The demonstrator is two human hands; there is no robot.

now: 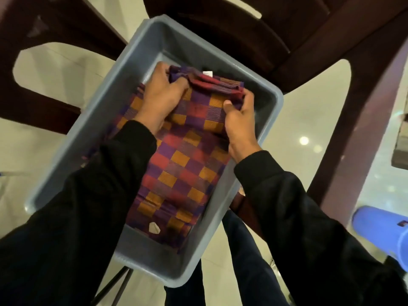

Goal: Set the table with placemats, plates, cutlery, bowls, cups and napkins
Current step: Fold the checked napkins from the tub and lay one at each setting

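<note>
Both hands work inside a grey plastic tub (141,51) that holds a stack of folded checked cloths (183,173), probably the placemats or napkins named in the task. The left hand (162,94) curls its fingers around the far-left corner of the top folded cloth (198,107). The right hand (239,117) pinches the far-right edge of the same cloth, thumb on top and fingers wrapped beneath.

Risks:
- The folds are soft and layered. A grip that catches more than one layer is likely to drag the cloth below out as well.
- An uneven lift may let the fold open and the cloth droop over the tub wall.
- The tub appears to sit off the floor, and its support is not visible. A sideways pull could tip or shift it.

Materials:
- Cloths: woven fabric in red, purple and orange squares, limp, with thick hemmed edges and a small white label at the far end.
- Tub: rigid, smooth, rectangular, with rounded corners and a rolled rim
</note>
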